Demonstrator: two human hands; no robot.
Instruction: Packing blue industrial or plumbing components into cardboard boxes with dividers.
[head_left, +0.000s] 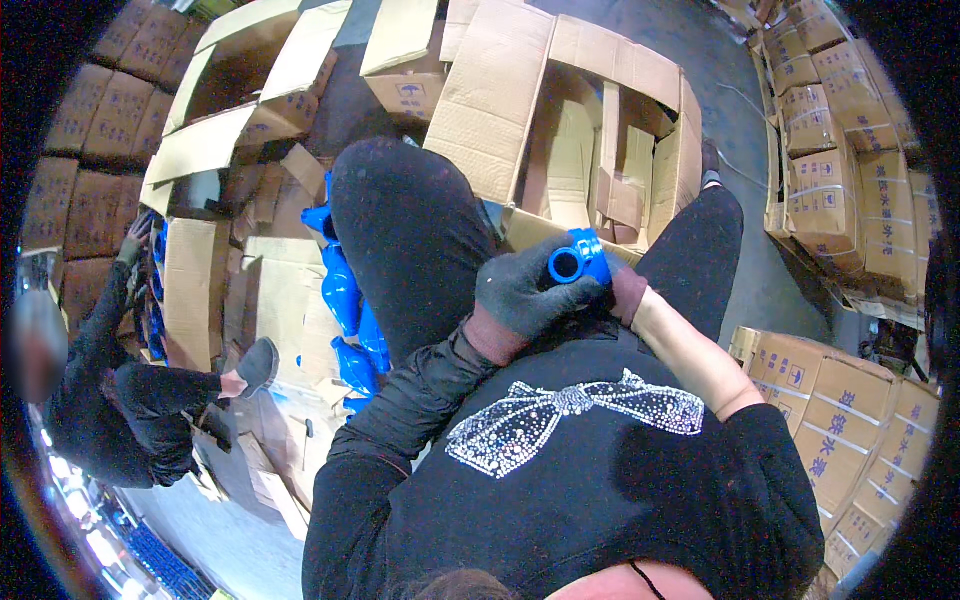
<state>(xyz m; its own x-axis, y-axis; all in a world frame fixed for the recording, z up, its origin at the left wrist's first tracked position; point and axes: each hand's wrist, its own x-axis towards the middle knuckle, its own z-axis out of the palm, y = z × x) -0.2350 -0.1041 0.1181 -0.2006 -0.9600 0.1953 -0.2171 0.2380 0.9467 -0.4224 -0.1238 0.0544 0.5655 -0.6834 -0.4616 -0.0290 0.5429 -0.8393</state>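
Note:
In front of my belly, between my knees, I hold a glossy blue hollow metal-looking part (597,256) with a round open mouth facing up. My left hand (522,292), in a dark grey glove with a maroon cuff, is closed around its near side. My right hand (627,291) comes to the part from the right. Only its maroon glove cuff shows clearly, and its fingers are hidden behind the part. Just beyond my hands stands an open cardboard box (485,110) with cardboard dividers inside. Several similar blue parts (341,290) lie beside my left knee.
Another open carton (205,140) stands at the far left. A co-worker (120,400) sits on the left, one gloved hand reaching to a box of blue parts. Strapped cartons are stacked at right (825,170) and lower right (830,420). Flattened cardboard (290,290) covers the floor.

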